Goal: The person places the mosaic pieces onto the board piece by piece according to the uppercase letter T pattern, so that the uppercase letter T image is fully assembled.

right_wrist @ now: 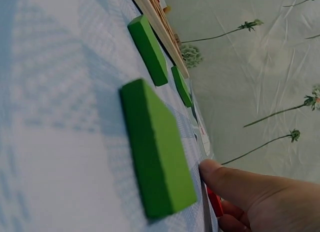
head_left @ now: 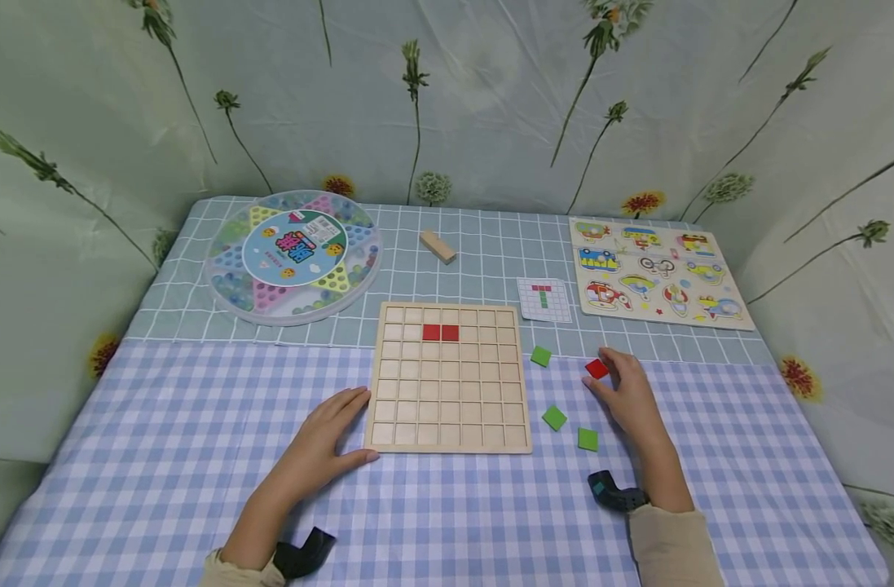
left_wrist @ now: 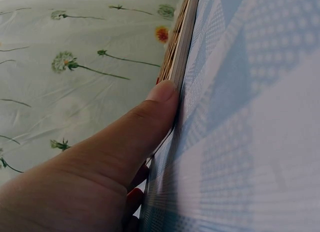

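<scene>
A wooden grid board (head_left: 447, 391) lies on the table, with two red square tiles (head_left: 441, 333) side by side in its second row. My left hand (head_left: 314, 444) rests at the board's lower left corner. Its fingers touch the left edge, and the thumb (left_wrist: 162, 92) lies along the near edge. Right of the board, my right hand (head_left: 630, 399) pinches a red tile (head_left: 596, 369) between thumb and fingers, low over the cloth. Several green tiles (head_left: 554, 418) lie loose between that hand and the board; they look thick in the right wrist view (right_wrist: 160, 152).
Behind the board's right corner lies a pattern card (head_left: 544, 300) with a red and green T. A vehicle puzzle board (head_left: 659, 277) is at the back right. A round game box (head_left: 294, 257) sits at the back left, a small wooden block (head_left: 438, 246) at the back middle.
</scene>
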Motion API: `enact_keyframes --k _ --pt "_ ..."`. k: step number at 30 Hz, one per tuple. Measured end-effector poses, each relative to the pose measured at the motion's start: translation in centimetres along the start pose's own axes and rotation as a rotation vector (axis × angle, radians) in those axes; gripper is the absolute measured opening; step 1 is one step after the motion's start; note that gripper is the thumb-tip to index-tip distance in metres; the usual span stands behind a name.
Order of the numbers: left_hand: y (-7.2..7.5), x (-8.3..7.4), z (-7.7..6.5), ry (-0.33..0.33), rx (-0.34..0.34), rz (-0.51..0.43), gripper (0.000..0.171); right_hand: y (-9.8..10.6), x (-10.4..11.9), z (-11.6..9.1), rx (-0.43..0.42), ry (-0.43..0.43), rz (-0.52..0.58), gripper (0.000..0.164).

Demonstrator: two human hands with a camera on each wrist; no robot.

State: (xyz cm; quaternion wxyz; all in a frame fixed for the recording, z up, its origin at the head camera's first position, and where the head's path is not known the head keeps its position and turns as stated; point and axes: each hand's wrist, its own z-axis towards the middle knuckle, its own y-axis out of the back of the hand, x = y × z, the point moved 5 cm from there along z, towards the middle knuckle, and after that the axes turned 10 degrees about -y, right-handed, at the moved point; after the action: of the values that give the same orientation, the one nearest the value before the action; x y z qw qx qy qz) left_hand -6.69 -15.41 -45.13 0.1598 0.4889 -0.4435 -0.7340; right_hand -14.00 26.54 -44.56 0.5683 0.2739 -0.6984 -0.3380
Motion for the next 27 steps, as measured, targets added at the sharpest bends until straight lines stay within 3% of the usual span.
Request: enact_keyframes --k 11,27 --pt "0.11 -0.11 0.01 0.001 0.004 -0.001 0.083 0.17 -0.24 -0.12 -0.008 -0.085 -0.009 0.046" --pt "0.01 -0.01 -0.02 -0.022 -0.027 0.015 0.082 0.32 0.25 -0.39 -0.013 -0.052 0.021 0.038"
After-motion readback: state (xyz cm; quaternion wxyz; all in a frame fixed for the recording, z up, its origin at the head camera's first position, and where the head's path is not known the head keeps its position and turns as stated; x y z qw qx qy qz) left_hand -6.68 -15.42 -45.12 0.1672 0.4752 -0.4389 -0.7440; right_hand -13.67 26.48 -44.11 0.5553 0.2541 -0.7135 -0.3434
